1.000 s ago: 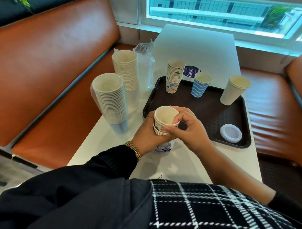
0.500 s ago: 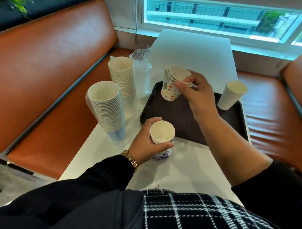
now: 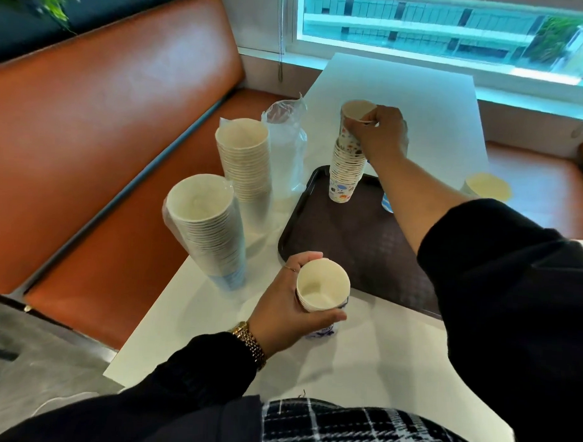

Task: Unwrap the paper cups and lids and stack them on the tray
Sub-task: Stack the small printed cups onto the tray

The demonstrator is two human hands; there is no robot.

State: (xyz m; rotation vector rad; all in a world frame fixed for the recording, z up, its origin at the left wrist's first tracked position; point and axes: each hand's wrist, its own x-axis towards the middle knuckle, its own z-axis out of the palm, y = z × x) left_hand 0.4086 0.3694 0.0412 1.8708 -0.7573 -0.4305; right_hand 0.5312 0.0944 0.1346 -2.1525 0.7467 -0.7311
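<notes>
At the top middle of the frame, the right hand (image 3: 377,134) pinched one little patterned cup (image 3: 353,122) by its rim, fingers (image 3: 369,119) closed on it. The cup sat on top of the patterned stack (image 3: 345,169), which stood on the far left corner of the dark tray (image 3: 349,242). It looked only partly pushed down, so I think that cup was not fully in place yet.

Low in the middle, the left hand (image 3: 288,306) was wrapped around a short stack of small cups (image 3: 322,289), fingers curled tight on its sides. That stack rested on the white counter (image 3: 378,349), just in front of the tray. I think those cups were waiting to go on the tray next.

To the left of the tray stood two tall stacks of plain cups (image 3: 210,224) on the counter, with thin clear plastic wrap around them. Behind them was a see-through bag (image 3: 286,148), crinkly and shiny; I could not tell what was inside. So I think much of the job was left.

A blue striped cup (image 3: 387,201) peeked out under the right arm. A pale cup (image 3: 488,186) showed at the right edge.

The cups were paper, round, and wider at the top. The tray looked like hard plastic with a bumpy floor and round corners. The counter was smooth and flat.
</notes>
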